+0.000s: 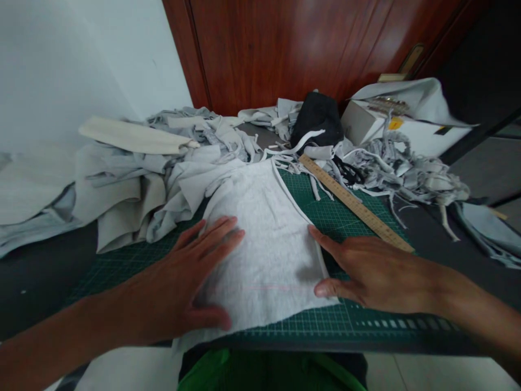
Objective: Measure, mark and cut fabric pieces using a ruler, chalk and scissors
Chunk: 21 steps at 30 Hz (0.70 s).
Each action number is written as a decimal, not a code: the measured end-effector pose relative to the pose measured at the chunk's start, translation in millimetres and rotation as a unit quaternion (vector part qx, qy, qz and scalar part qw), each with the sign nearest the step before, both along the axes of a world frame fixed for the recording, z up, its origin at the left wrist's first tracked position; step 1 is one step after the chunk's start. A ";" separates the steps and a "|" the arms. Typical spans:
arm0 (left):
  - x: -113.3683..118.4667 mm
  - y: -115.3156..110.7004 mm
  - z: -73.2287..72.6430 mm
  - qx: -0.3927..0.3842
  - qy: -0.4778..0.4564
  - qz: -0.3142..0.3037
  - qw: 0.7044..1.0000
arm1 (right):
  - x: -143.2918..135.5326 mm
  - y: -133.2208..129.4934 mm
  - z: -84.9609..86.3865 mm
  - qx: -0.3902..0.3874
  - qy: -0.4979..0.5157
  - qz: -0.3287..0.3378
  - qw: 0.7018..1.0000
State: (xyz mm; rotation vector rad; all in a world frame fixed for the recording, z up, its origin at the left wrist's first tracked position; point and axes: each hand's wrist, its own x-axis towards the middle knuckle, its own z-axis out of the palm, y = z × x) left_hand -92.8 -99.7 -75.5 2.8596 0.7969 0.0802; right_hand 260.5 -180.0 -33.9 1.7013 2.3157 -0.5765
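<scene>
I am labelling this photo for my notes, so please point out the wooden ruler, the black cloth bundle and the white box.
Wooden ruler (pixel 356 205): head view, middle of its face.
Black cloth bundle (pixel 318 120): head view, its front.
White box (pixel 423 138): head view, its long side.

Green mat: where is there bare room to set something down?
The mat is bare between the pale cloth and the ruler, and in front of the right hand. Dark table shows between the cloth pile and the left forearm. The back is crowded: black bag, box, tangled strips.
</scene>
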 end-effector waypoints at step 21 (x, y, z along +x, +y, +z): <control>-40.8 18.2 19.3 0.036 0.057 0.155 0.986 | 13.9 -5.7 -4.9 0.000 0.029 -0.019 0.999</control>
